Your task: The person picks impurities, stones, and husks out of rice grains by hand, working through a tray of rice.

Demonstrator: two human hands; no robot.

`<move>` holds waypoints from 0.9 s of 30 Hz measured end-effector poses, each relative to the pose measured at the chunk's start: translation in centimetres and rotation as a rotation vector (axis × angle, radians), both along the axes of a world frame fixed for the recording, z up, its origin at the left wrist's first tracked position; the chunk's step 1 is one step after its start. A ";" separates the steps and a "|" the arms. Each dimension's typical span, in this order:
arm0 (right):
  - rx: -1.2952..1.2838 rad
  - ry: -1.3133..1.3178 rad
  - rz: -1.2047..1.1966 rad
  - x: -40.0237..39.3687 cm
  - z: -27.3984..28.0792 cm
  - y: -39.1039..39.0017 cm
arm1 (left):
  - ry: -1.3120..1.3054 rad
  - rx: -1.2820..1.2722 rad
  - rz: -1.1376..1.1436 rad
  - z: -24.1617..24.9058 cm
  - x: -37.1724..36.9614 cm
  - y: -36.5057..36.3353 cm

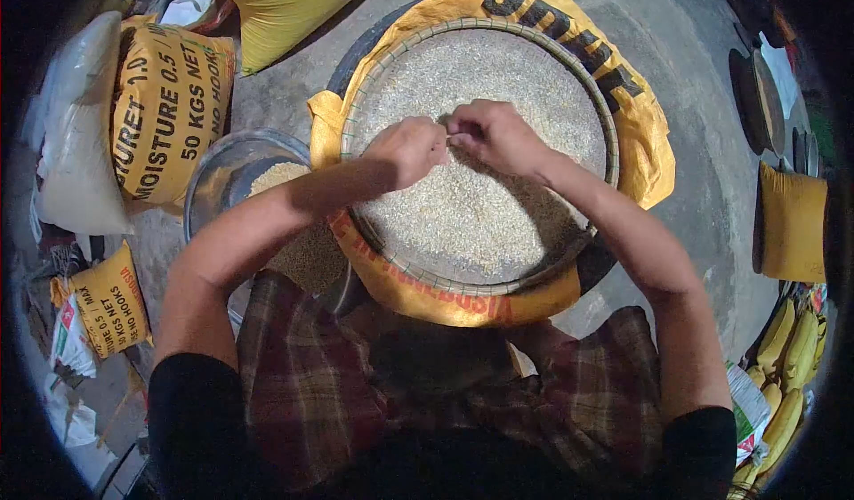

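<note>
A round woven tray [614, 135] lies in front of me, spread with pale grain [463, 224] that looks like rice. Above its middle, my left hand [411, 151] is closed with the fingertips pressed together. My right hand [503, 137] meets it there in a pinch, fingers curled. A tiny pale bit seems to sit between the two sets of fingertips, too small to name. Under the tray is a yellow woven sack [649, 144] with dark and red print.
Left of the tray stands a metal basin [200, 180] holding grain, partly behind my left forearm. Printed yellow sacks [169, 117] stand at the left, with a fuller yellow sack [285, 2] at the top. Yellow bananas [787, 366] lie at the lower right on the grey floor.
</note>
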State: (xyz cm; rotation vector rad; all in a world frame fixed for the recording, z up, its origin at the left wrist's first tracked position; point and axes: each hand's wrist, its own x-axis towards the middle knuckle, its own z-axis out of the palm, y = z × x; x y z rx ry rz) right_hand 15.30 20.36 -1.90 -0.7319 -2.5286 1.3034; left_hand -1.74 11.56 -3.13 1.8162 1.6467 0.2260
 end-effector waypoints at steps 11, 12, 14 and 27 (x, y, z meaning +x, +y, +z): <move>-0.375 -0.112 -0.159 3.3 0.6 1.6 | -0.893 -0.466 0.292 0.8 -3.8 -0.5; -0.376 -0.112 -0.155 3.5 0.2 1.8 | -0.571 -0.351 0.173 1.5 -2.9 -0.4; -0.435 0.055 -0.124 3.8 -0.6 1.8 | -0.251 -0.234 0.057 1.8 -1.5 -0.3; 0.201 -0.130 0.152 2.2 1.1 -3.5 | -0.545 -0.346 0.292 0.6 -3.9 -0.1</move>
